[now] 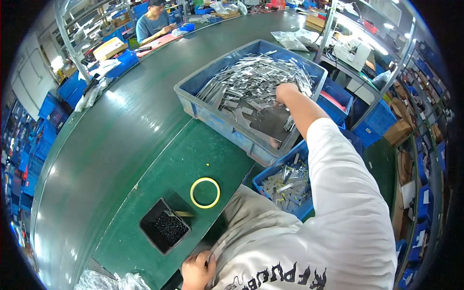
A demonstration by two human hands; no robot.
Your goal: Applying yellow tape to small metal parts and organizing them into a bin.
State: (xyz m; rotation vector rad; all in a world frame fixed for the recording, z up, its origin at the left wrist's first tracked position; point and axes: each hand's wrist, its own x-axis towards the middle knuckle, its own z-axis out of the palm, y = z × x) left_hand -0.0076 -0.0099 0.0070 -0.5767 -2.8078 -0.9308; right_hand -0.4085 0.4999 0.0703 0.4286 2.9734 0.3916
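Observation:
My right arm stretches out over a large blue plastic bin (227, 126). In it, my right hand (287, 93) is down among thin shiny metal strips (251, 77), its fingers curled; what they grip, if anything, is hidden. A flat grey metal sheet (270, 118) shows at the bin's near side, by my forearm. My left hand (197, 270) is low, beside my lap and the near edge of the green table (145, 193). Its fingers are curled closed, and what lies inside them cannot be made out.
On the table stand a black box (166, 227) of small dark screws and a yellow tape roll (205, 193). A blue crate (285, 186) of small parts sits below the bin. Plastic bags (113, 280) lie nearby. A co-worker (152, 24) sits across the long green worktop.

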